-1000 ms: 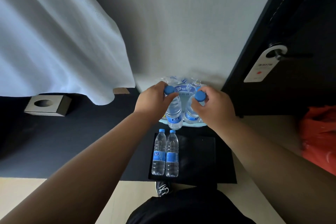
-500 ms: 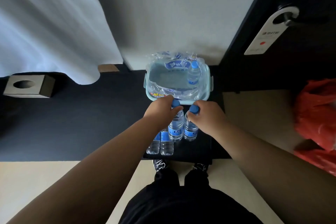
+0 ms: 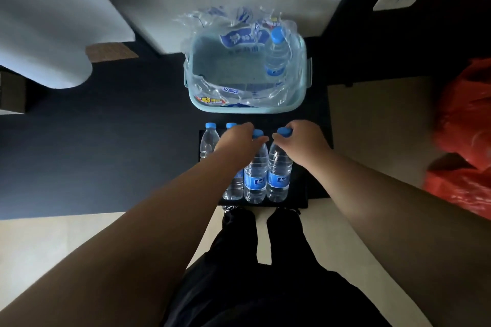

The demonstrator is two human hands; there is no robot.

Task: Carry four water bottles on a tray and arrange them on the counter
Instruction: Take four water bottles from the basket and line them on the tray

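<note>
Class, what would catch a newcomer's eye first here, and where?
Centre: the left hand and right hand grip the tops of the inner bottle and the end bottle, in a row of four on the black tray. Beyond it, a pale blue basket holds a spare bottle; a red bag glows at right.

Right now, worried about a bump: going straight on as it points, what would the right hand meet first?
Probably the basket, beyond the bottle cap the right hand grips; depth unclear.

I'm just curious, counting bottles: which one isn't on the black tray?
The bottle in the right side of the pale tub, amid plastic wrap. The other four bottles stand on the tray.
</note>
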